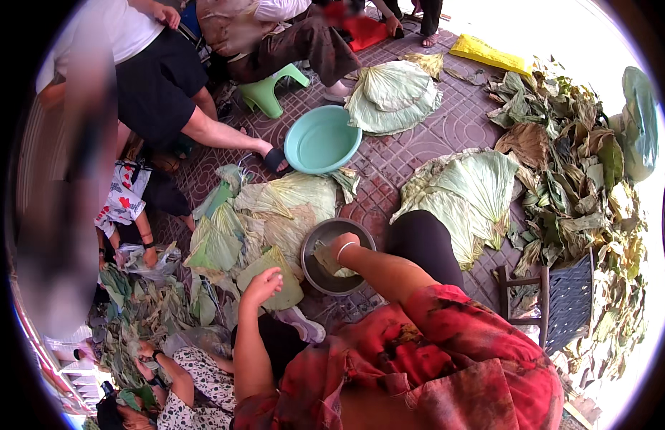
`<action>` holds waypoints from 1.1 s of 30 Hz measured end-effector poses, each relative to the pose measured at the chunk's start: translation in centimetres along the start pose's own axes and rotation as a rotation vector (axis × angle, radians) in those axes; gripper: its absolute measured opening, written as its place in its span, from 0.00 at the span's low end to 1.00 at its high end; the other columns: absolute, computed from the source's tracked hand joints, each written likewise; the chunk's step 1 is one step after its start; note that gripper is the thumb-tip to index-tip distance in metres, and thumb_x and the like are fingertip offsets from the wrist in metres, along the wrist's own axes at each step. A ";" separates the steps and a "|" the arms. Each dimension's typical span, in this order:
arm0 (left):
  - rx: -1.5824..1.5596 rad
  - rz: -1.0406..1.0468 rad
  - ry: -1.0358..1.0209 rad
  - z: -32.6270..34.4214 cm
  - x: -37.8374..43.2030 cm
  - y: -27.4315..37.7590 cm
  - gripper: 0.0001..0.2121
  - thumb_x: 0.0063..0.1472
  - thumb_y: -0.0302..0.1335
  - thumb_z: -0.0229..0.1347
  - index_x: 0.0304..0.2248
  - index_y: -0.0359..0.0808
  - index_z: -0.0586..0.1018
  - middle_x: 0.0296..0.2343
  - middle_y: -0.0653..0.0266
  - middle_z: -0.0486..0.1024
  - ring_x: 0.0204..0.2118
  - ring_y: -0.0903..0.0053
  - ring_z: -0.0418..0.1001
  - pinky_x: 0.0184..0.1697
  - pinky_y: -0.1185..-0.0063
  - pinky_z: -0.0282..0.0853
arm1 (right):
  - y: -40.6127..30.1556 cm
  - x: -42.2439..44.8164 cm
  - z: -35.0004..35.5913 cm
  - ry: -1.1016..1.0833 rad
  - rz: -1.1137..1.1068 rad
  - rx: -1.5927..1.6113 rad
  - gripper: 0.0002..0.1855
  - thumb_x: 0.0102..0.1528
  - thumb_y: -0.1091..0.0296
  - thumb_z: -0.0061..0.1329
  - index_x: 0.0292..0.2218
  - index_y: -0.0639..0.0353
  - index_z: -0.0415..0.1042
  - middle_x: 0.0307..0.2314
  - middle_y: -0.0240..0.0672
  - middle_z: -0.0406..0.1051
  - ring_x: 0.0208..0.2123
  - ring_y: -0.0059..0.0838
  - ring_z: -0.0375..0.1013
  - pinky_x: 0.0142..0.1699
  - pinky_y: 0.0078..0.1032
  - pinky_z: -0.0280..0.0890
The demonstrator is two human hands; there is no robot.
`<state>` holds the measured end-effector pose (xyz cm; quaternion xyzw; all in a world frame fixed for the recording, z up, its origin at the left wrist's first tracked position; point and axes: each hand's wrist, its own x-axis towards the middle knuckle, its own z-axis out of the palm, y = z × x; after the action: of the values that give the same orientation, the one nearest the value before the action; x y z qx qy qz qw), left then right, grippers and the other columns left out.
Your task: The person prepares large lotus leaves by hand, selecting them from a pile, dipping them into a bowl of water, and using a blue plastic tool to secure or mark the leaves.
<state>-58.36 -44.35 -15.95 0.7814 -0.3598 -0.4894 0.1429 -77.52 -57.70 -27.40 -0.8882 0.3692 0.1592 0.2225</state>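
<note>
My right hand (345, 245), with a pale bangle at the wrist, reaches into a round metal basin (371, 236) of water. It touches a wet leaf (326, 259) there; whether its fingers grip the leaf is hard to tell. To the left, my left hand (264, 285) is raised over a green leaf piece (289, 294), its fingers partly curled and nothing seen between them. Large pale dried leaves (289, 201) lie overlapped beyond the basin on the left. Another fan of flattened leaves (464, 193) rests on the paving beside my right knee.
A turquoise plastic basin (321, 141) stands ahead, near a round leaf stack (394, 97) and a green stool (270, 94). A big heap of dry leaves (569, 177) and a woven-seat stool (569, 301) are at right. Several people sit or stand at left, near more leaves (155, 306).
</note>
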 end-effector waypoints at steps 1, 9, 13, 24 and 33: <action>-0.095 0.049 0.000 -0.2 0.0 0.7 0.18 0.55 0.32 0.45 0.45 0.35 0.63 0.26 0.67 0.70 0.25 0.84 0.67 0.26 0.85 0.62 | 0.1 0.0 0.1 -0.121 -0.101 -0.048 0.12 0.44 0.67 0.42 0.33 0.52 0.72 0.33 0.33 0.69 0.36 0.31 0.68 0.35 0.28 0.65; -0.260 0.287 0.102 -1.1 2.1 1.3 0.16 0.55 0.32 0.44 0.42 0.33 0.66 0.26 0.67 0.69 0.27 0.84 0.66 0.30 0.85 0.62 | 1.2 1.0 1.4 0.045 0.045 -0.121 0.10 0.47 0.67 0.38 0.29 0.58 0.71 0.29 0.41 0.70 0.33 0.35 0.70 0.33 0.29 0.65; 0.171 0.433 0.237 -1.3 2.1 1.2 0.15 0.54 0.32 0.47 0.40 0.33 0.67 0.26 0.64 0.70 0.28 0.81 0.67 0.32 0.82 0.62 | 0.7 0.9 1.6 -0.133 -0.047 -0.189 0.10 0.47 0.68 0.37 0.29 0.58 0.69 0.29 0.42 0.69 0.33 0.36 0.70 0.34 0.30 0.65; 0.217 0.604 0.319 -2.7 1.0 0.2 0.15 0.52 0.32 0.48 0.38 0.32 0.68 0.23 0.60 0.71 0.24 0.76 0.68 0.30 0.80 0.63 | 0.9 1.7 -0.2 -0.095 -0.050 -0.223 0.15 0.45 0.67 0.36 0.32 0.63 0.70 0.32 0.47 0.67 0.35 0.41 0.68 0.39 0.32 0.62; 0.255 0.544 0.393 -2.7 1.3 0.4 0.15 0.52 0.34 0.48 0.36 0.33 0.70 0.26 0.54 0.72 0.29 0.70 0.70 0.33 0.77 0.64 | 0.6 0.0 -7.6 -0.119 -0.126 -0.114 0.15 0.46 0.66 0.34 0.33 0.61 0.69 0.29 0.44 0.69 0.33 0.36 0.69 0.40 0.29 0.61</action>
<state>-55.83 -45.92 -15.24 0.7479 -0.5783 -0.2253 0.2357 -77.06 -61.98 -21.15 -0.9098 0.2889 0.2182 0.2028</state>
